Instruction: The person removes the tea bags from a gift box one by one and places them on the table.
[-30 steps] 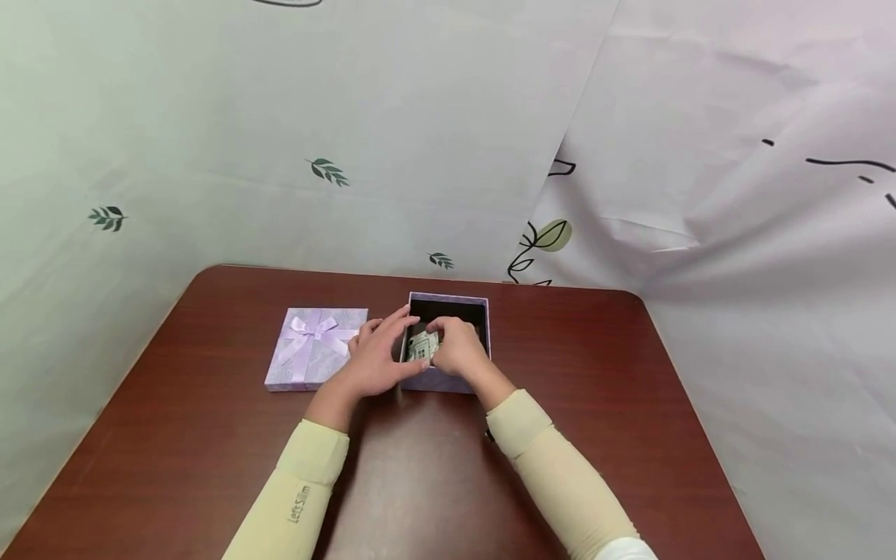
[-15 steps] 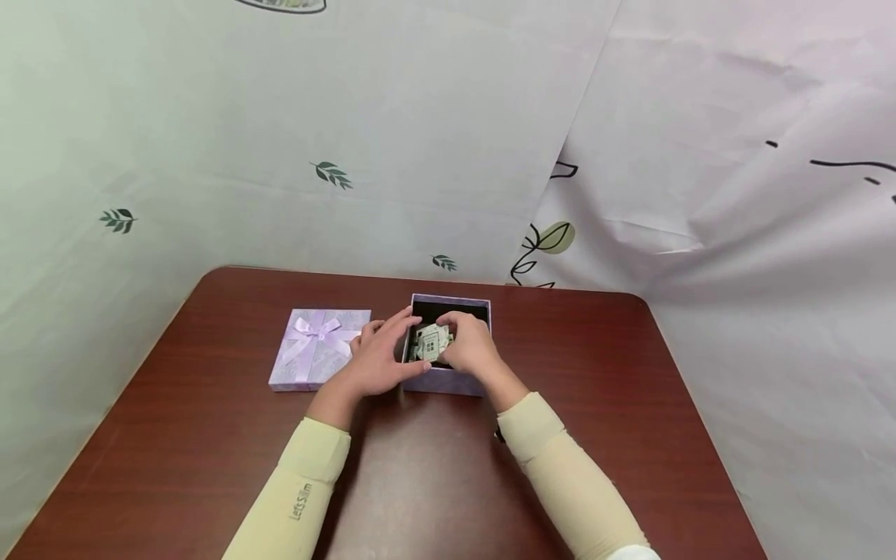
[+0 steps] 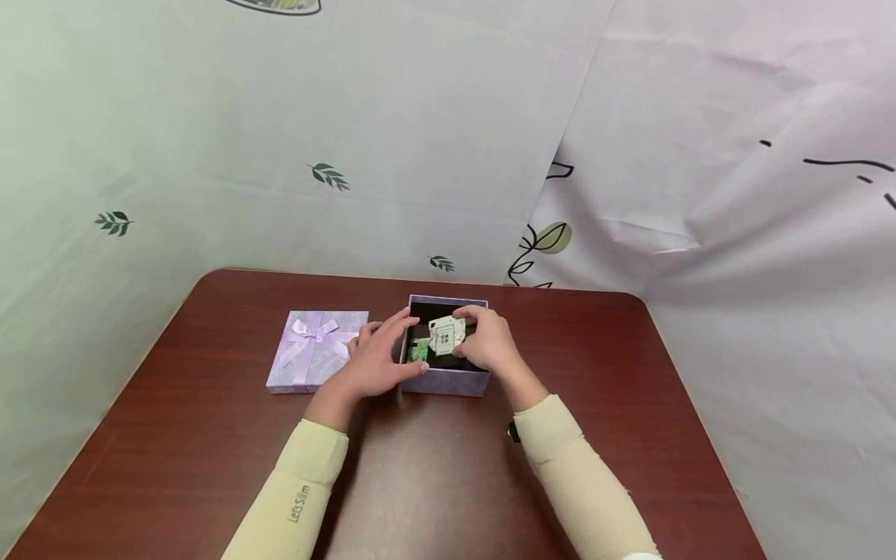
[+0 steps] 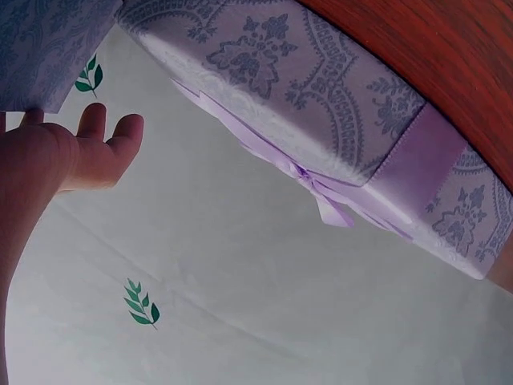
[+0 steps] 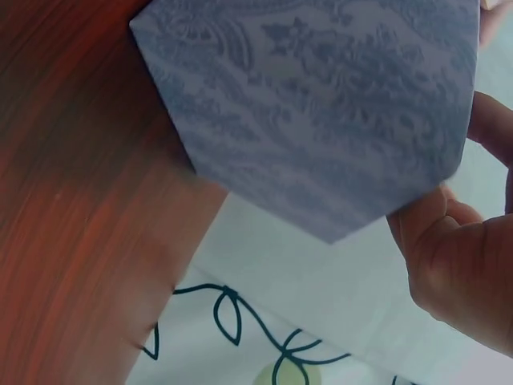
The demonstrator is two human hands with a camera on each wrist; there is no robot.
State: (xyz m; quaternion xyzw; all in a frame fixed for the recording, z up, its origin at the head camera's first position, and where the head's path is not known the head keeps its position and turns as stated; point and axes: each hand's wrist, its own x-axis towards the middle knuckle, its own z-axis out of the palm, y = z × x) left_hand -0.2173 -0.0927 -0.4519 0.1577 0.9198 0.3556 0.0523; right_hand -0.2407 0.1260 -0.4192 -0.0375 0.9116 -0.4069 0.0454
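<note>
White printed packet (image 3: 444,335), presumably light and creasable, best held by its edges: pinched in my right fingers (image 3: 467,312), left fingers (image 3: 403,324) unclenched at the box (image 3: 448,382).

Dark “Let's Slim” lettering (image 3: 298,504) on the left sleeve (image 3: 292,470), the white card's (image 3: 446,334) print illegibly small.

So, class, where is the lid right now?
In the head view, the lid lies on the table, left of the open box, beside the left hand.
</note>
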